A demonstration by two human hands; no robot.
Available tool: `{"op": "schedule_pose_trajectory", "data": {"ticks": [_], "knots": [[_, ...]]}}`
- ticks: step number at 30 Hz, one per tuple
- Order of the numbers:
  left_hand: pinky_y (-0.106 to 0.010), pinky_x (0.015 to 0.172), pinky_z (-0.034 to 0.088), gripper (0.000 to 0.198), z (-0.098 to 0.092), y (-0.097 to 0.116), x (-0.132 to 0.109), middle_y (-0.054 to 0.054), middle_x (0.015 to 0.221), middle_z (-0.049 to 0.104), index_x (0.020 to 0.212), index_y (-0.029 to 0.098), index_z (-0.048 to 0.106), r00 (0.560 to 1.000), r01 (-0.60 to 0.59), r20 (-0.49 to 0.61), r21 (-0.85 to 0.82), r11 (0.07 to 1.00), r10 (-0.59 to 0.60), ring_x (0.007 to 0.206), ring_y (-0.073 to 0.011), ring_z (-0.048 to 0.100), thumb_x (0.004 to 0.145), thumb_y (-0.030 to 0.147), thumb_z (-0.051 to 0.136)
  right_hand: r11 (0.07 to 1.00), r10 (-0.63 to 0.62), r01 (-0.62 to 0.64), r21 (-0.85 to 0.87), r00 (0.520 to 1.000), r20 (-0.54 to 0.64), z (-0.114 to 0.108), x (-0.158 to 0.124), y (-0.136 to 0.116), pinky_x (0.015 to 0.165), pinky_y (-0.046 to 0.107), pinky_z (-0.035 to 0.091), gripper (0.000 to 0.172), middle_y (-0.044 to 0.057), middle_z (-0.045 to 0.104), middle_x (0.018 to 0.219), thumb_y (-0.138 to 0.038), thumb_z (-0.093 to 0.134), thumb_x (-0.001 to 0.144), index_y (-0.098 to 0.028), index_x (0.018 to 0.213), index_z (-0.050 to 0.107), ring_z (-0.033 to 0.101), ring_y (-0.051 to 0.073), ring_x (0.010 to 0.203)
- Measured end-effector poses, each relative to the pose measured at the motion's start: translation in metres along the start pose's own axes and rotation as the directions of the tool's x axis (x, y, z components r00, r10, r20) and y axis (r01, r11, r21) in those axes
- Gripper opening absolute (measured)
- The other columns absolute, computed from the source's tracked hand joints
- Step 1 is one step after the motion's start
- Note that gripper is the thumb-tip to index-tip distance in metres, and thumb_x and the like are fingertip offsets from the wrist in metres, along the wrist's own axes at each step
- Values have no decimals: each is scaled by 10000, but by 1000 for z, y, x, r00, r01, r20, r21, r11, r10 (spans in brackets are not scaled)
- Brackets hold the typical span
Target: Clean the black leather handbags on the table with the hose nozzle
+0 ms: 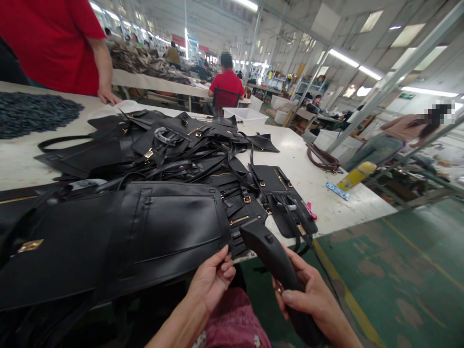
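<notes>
As seen in the head view, count one black tool [271, 251] gripped in the right hand [308, 290], fully wrapped around the handle. Note one black bag panel [177, 227] laid along the near side of one table [290, 140]. Find the left hand [213, 275] at its near right corner, fingers curled; impossible to judge whether pinching. Beyond: one yellow bottle [357, 176], one blue packet [337, 191].

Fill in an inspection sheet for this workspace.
Surface: white table, scattered dark marks toward the right.
Job's things: large black bag panel at the near edge; black handheld tool.
Clutter: heaped black bags, yellow container, pile of small dark pieces.
Hands: left hand at the panel's edge, grip unclear; right hand grips the tool.
Cables: thin dark cord near the right hand, ends untraceable.
Surroundings: red-shirted person at the table; patchy green floor.
</notes>
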State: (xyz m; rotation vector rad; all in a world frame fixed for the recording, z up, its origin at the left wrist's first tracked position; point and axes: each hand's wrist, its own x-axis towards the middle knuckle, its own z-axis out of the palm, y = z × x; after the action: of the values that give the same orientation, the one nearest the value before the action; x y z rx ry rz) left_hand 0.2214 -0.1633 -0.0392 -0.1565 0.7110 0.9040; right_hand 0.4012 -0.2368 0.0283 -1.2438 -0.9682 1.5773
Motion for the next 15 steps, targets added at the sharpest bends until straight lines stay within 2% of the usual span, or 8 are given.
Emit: {"op": "schedule_pose_trajectory", "data": {"ticks": [3, 5, 7, 10, 12, 15], "knots": [[-162, 363, 303, 193, -3, -7, 4, 46, 510, 392, 604, 129, 445, 981, -178, -55, 117, 977, 186, 400, -34, 340, 702, 32, 580, 997, 23, -24, -76, 1000, -15, 2, -10, 0, 436, 198, 418, 815, -10, 559, 708, -193, 688, 595, -245, 1311, 302, 480, 92, 492], [-174, 380, 324, 193, -7, -9, 5, 45, 517, 410, 612, 129, 460, 969, -235, -51, 138, 962, 243, 412, -42, 361, 655, 32, 622, 992, 62, -60, -107, 998, 19, 6, -12, 2, 440, 176, 401, 804, -17, 558, 727, -158, 696, 566, -258, 1287, 354, 474, 86, 511], [-183, 397, 341, 179, -9, -9, 5, 40, 526, 425, 611, 125, 475, 970, -235, -28, 124, 964, 240, 423, -46, 376, 643, 43, 632, 990, 106, -99, -101, 992, 64, 10, -11, 6, 433, 159, 383, 786, -26, 553, 721, -134, 691, 549, -262, 1265, 393, 462, 77, 506], [-186, 403, 343, 148, -11, -7, 6, 28, 535, 434, 599, 111, 489, 985, -173, 21, 98, 980, 172, 426, -44, 375, 672, 39, 597, 990, 134, -130, -53, 988, 79, 15, -3, 12, 416, 167, 387, 789, -28, 554, 704, -149, 686, 551, -261, 1271, 382, 467, 78, 475], [-185, 396, 333, 137, -11, -5, 6, 26, 539, 430, 606, 105, 495, 991, -131, 51, 82, 988, 127, 421, -43, 366, 697, 32, 566, 992, 119, -117, -37, 991, 54, 17, 2, 15, 413, 184, 402, 801, -20, 561, 710, -171, 695, 554, -256, 1279, 365, 484, 91, 469], [-188, 397, 326, 136, -13, -4, 7, 27, 545, 428, 603, 105, 496, 988, -143, 63, 87, 986, 138, 425, -44, 366, 686, 41, 583, 996, 70, -71, -51, 997, -13, 17, 7, 14, 420, 200, 411, 800, -10, 564, 724, -201, 693, 579, -255, 1293, 337, 491, 96, 465]]}}
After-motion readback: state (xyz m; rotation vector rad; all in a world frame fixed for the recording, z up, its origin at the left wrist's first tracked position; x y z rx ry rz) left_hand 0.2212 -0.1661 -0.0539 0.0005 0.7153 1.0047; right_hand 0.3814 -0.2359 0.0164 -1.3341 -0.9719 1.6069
